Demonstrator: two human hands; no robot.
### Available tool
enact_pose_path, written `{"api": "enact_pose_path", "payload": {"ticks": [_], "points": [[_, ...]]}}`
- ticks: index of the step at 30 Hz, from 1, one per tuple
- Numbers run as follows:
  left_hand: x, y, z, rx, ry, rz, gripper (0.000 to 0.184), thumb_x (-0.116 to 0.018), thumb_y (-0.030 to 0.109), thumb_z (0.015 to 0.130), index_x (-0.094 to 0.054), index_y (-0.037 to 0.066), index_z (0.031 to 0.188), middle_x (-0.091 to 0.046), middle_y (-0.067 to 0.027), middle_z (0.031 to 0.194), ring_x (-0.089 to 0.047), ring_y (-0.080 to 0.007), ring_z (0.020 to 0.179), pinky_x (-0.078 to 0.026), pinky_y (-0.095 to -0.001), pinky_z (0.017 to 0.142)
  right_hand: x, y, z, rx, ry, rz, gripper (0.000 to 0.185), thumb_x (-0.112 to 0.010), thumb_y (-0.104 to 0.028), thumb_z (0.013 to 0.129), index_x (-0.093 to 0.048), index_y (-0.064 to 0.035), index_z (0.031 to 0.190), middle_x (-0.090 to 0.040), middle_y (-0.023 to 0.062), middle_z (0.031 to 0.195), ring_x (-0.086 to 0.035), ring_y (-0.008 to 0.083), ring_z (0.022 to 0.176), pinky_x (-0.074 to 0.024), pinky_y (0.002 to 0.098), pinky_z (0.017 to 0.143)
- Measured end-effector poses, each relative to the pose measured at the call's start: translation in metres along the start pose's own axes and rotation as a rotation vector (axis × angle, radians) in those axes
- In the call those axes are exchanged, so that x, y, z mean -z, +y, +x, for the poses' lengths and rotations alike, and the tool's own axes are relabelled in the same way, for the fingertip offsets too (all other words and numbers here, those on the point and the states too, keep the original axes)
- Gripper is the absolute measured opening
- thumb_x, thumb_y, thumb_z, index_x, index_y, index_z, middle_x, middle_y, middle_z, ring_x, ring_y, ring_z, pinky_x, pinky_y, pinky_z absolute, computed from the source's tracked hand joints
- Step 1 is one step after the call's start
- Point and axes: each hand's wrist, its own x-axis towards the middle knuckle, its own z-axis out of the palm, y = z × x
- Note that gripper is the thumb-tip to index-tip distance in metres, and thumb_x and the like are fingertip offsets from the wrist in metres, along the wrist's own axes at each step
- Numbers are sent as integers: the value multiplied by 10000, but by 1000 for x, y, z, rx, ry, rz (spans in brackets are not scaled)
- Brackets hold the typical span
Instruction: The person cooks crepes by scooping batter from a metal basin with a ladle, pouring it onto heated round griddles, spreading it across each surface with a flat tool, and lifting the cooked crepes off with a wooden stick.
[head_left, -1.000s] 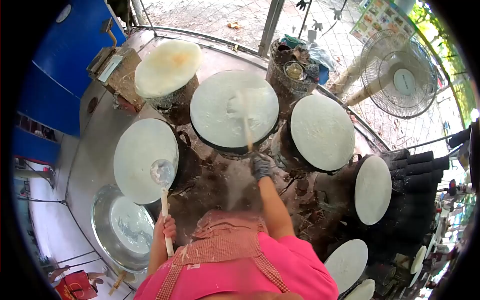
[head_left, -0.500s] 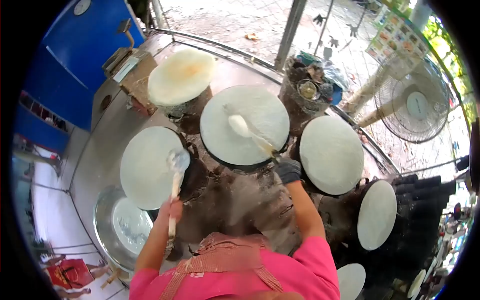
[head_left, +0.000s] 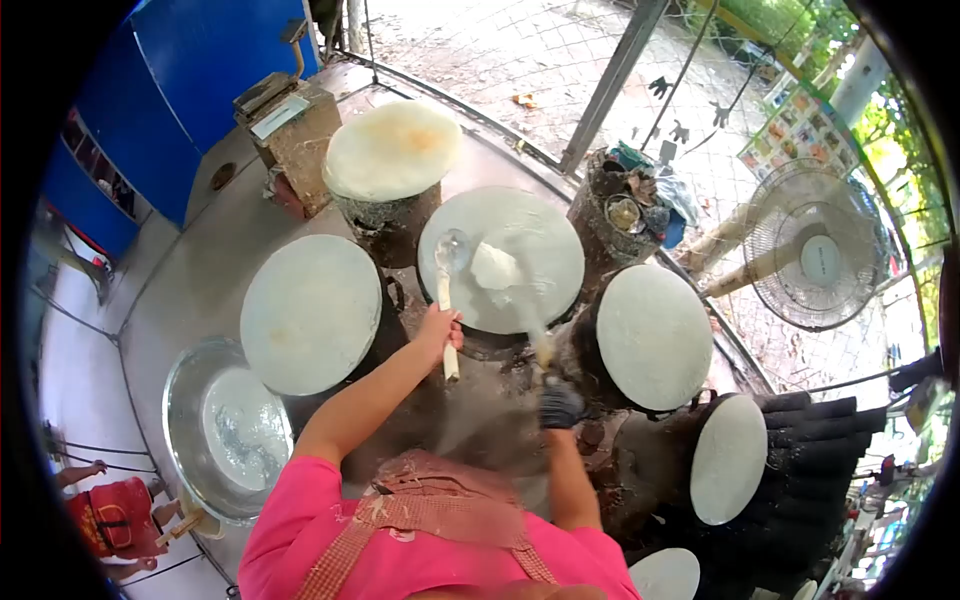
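My left hand (head_left: pixel 440 332) is closed round the pale handle of a ladle (head_left: pixel 444 290). The ladle's round bowl is over the left part of the middle griddle (head_left: pixel 540 225), which is coated in white batter. My right hand (head_left: pixel 561 404), in a dark glove, grips a wooden-handled tool (head_left: pixel 541 340) that is blurred by motion. A white lump (head_left: pixel 494 267) lies near the centre of the same griddle, at the far end of that tool. Whether the tool touches the lump cannot be made out.
Round white-coated griddles stand at the left (head_left: pixel 311 315), right (head_left: pixel 655 337) and far right (head_left: pixel 729 459). A metal basin (head_left: pixel 180 430) holds white liquid. A domed white sheet (head_left: pixel 393 150) tops a drum. A fan (head_left: pixel 818 245) stands by the fence. Another person (head_left: pixel 118 515) is at lower left.
My left hand and the ladle have moved right, from the left griddle to the middle one. My right hand has shifted down and slightly left with its tool. The view has turned.
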Motion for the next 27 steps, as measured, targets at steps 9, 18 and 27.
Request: {"api": "enact_pose_path", "payload": {"ticks": [9,18,27], "points": [[102,-9,-109,224,-268,-167,148,-397,352,854,-418,210,819,-290,36,480,-244,-72,322,-209,-216,288,57,-77,-68,385,365,86,302,-582,-292,734,-584,-82,950,-587,130,718,-555,274,614,-435,373,557],[127,-4,-168,591,-567,-644,171,-392,317,870,-483,217,975,-307,21,488,-278,-67,328,-223,-197,272,60,-61,-76,223,524,-141,271,-514,-301,782,-572,-40,736,-554,116,592,-510,274,501,-412,370,468],[178,-99,-259,515,-345,-915,80,-474,251,830,-415,203,854,-308,27,485,-264,-49,339,-223,-187,281,39,-2,-123,401,-105,-29,316,-516,-319,773,-573,-10,748,-566,155,641,-517,295,512,-431,364,515]]}}
